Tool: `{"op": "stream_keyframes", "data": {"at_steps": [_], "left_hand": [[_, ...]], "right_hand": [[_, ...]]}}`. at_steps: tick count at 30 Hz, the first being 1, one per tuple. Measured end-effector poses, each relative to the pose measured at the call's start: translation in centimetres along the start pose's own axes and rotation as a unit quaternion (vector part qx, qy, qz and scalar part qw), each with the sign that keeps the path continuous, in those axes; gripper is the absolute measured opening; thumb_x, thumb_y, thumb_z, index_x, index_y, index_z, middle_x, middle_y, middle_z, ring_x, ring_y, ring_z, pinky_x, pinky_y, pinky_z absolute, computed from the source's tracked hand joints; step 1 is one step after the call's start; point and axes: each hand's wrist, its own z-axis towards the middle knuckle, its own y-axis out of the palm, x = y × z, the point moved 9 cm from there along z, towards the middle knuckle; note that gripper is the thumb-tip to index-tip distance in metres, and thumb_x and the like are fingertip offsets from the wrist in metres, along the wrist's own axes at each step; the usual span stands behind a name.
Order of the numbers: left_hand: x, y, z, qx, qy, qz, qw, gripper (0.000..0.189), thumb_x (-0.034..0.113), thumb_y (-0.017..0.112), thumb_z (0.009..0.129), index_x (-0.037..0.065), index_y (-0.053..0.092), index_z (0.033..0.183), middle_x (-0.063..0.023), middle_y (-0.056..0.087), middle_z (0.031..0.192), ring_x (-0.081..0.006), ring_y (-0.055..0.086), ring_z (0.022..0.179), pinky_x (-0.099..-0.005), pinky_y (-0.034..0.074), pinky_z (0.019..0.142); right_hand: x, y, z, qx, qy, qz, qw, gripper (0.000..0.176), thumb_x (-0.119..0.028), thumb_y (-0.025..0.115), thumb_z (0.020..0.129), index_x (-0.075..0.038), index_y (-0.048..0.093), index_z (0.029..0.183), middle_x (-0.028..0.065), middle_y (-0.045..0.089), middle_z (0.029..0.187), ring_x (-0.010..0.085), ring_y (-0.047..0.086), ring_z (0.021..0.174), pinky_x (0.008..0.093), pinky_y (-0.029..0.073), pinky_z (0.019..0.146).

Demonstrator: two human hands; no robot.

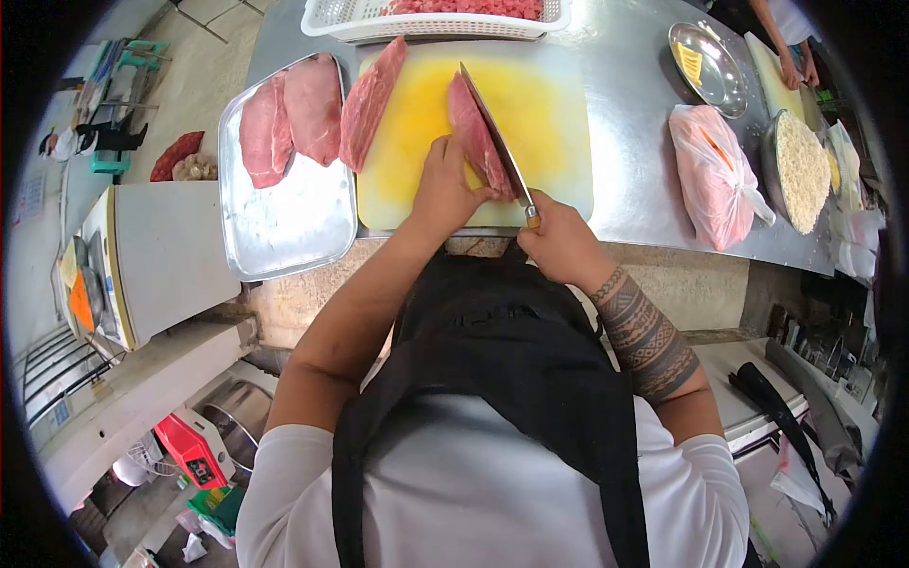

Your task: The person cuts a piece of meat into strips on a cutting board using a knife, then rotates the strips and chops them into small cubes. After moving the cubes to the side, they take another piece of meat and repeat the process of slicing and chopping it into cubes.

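Observation:
My right hand (559, 237) is closed round the wooden handle of a long knife (492, 130), whose blade points away from me along the right side of a meat strip (473, 133). That strip lies on a yellow-stained cutting board (407, 204). My left hand (447, 189) presses on the strip's left side and near end, fingers bent against it. A second, longer meat piece (372, 104) rests across the board's left edge. Left of it, a metal tray (284, 227) holds large slabs of meat (312, 109).
A white basket (436, 26) of diced meat stands beyond the board. To the right are a tied plastic bag (712, 175), a metal dish (724, 80) with yellow pieces and a bowl of pale shreds (801, 170). Another person's hands (798, 68) show at the upper right.

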Motion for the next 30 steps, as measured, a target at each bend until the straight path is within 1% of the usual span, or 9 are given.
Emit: {"op": "stream_keyframes", "data": {"at_steps": [3, 7, 12, 16, 18, 21, 24, 27, 30], "left_hand": [[-0.6, 1.2, -0.4, 0.03, -0.01, 0.0, 1.0, 0.1, 0.019, 0.099, 0.065, -0.001, 0.047, 0.149, -0.0253, 0.055, 0.134, -0.0441, 0.055, 0.127, -0.0495, 0.047, 0.11], [-0.2, 0.9, -0.5, 0.041, 0.002, 0.009, 0.999, 0.099, 0.021, 0.099, 0.064, 0.002, 0.049, 0.148, -0.0261, 0.053, 0.138, -0.0451, 0.054, 0.13, -0.0505, 0.047, 0.11], [0.7, -0.2, 0.2, 0.041, 0.062, 0.003, 0.997, 0.095, 0.027, 0.1, 0.064, 0.001, 0.052, 0.142, -0.0257, 0.053, 0.14, -0.046, 0.052, 0.133, -0.052, 0.046, 0.112], [1.3, 0.1, 0.5, 0.042, 0.067, -0.011, 0.997, 0.088, 0.037, 0.098, 0.067, -0.001, 0.058, 0.136, -0.025, 0.055, 0.138, -0.0447, 0.055, 0.127, -0.0517, 0.048, 0.108], [1.1, -0.1, 0.7, 0.031, 0.07, -0.02, 0.997, 0.089, 0.041, 0.098, 0.067, -0.001, 0.059, 0.135, -0.0236, 0.057, 0.137, -0.044, 0.056, 0.125, -0.0519, 0.048, 0.106], [0.4, -0.3, 0.8, 0.024, 0.069, -0.047, 0.996, 0.083, 0.033, 0.098, 0.068, 0.001, 0.058, 0.133, -0.0215, 0.058, 0.132, -0.0428, 0.056, 0.125, -0.0513, 0.046, 0.108], [0.3, 0.0, 0.9, 0.015, 0.079, -0.036, 0.996, 0.082, 0.035, 0.097, 0.069, -0.001, 0.058, 0.132, -0.0215, 0.059, 0.134, -0.043, 0.056, 0.123, -0.0518, 0.045, 0.108], [0.2, 0.1, 1.0, 0.007, 0.067, -0.031, 0.997, 0.077, 0.031, 0.096, 0.07, -0.001, 0.058, 0.13, -0.0211, 0.06, 0.131, -0.0427, 0.056, 0.121, -0.0519, 0.044, 0.106], [0.4, -0.1, 1.0, 0.012, 0.091, -0.024, 0.996, 0.072, 0.03, 0.093, 0.074, -0.001, 0.057, 0.128, -0.0217, 0.061, 0.126, -0.0433, 0.057, 0.117, -0.0521, 0.046, 0.102]], "right_hand": [[-0.2, 0.6, 0.0, 0.009, -0.006, -0.018, 1.0, 0.051, -0.016, 0.065, 0.09, 0.005, 0.057, 0.135, 0.0316, 0.071, 0.099, 0.0492, 0.069, 0.098, 0.0544, 0.055, 0.088], [-0.5, 0.3, 0.0, 0.01, 0.002, -0.025, 1.0, 0.047, -0.017, 0.065, 0.091, 0.004, 0.058, 0.133, 0.0314, 0.072, 0.101, 0.0495, 0.069, 0.101, 0.056, 0.055, 0.089], [0.6, -0.6, -0.5, 0.037, 0.047, 0.007, 0.998, 0.051, -0.015, 0.065, 0.092, -0.001, 0.054, 0.139, 0.0307, 0.072, 0.101, 0.0498, 0.069, 0.099, 0.0571, 0.055, 0.088], [0.7, 0.2, -0.8, 0.057, 0.062, -0.014, 0.996, 0.054, -0.013, 0.065, 0.092, -0.004, 0.05, 0.143, 0.0292, 0.072, 0.1, 0.0494, 0.07, 0.098, 0.0578, 0.055, 0.087], [0.5, 0.2, -0.5, 0.043, 0.06, -0.019, 0.997, 0.057, -0.011, 0.063, 0.092, -0.002, 0.049, 0.146, 0.0314, 0.071, 0.102, 0.0508, 0.069, 0.098, 0.0567, 0.055, 0.087], [0.0, 0.1, -0.4, 0.041, 0.059, -0.029, 0.997, 0.054, -0.012, 0.064, 0.092, -0.002, 0.05, 0.143, 0.0293, 0.072, 0.099, 0.0491, 0.07, 0.097, 0.0569, 0.056, 0.086], [-0.5, 0.1, -0.1, 0.042, 0.044, -0.052, 0.997, 0.052, -0.013, 0.065, 0.092, -0.002, 0.051, 0.141, 0.0268, 0.072, 0.097, 0.0468, 0.071, 0.096, 0.0567, 0.056, 0.085], [-0.7, 0.7, -0.2, 0.037, 0.046, -0.068, 0.996, 0.052, -0.013, 0.065, 0.092, -0.002, 0.052, 0.141, 0.0255, 0.073, 0.097, 0.0454, 0.071, 0.096, 0.056, 0.057, 0.085], [-0.7, 0.6, -0.1, 0.039, 0.054, -0.076, 0.995, 0.052, -0.013, 0.065, 0.092, -0.002, 0.052, 0.141, 0.0245, 0.073, 0.096, 0.0447, 0.071, 0.095, 0.0557, 0.057, 0.086]]}}
